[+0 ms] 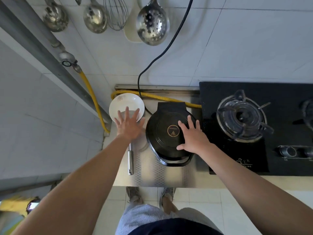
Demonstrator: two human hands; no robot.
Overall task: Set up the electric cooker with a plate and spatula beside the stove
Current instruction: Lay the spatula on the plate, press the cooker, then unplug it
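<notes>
On the black lid of the electric cooker [162, 126], the fingers [191, 122] of the right hand [193, 138] lie spread and straight, flat on the lid's right half and grasping nothing. Left of it, the left hand [129, 124] is likewise released, its spread fingertips over the near rim of the white plate [126, 101]. Whether they press the plate or hover just above it I cannot tell. From under that palm a slim metal handle [130, 160] runs toward the near edge of the steel worktop [149, 177]. I take it for the spatula, though its blade is hidden.

All three things sit on the worktop. The cooker is just left of the black gas stove [237, 158], and the plate is just beside the cooker's far-left side. The step in hand looks like the last squaring-up: steadying the cooker and nudging the plate to its spot. The next move, I judge, calls for little more than lifting both palms away without dragging the plate. It may also mean checking the black power cord [153, 62] that climbs the tiled wall from behind the cooker.

Writing is scarce. The lid's centre carries a gold ring with a triangle emblem [173, 130], and its lettering is too small to read. On the stove's near-left corner a white logo [244, 162] ends in the letters "LING"; the rest is blurred. A yellow gas hose [94, 99] comes down the wall and runs along the worktop's far edge.
</notes>
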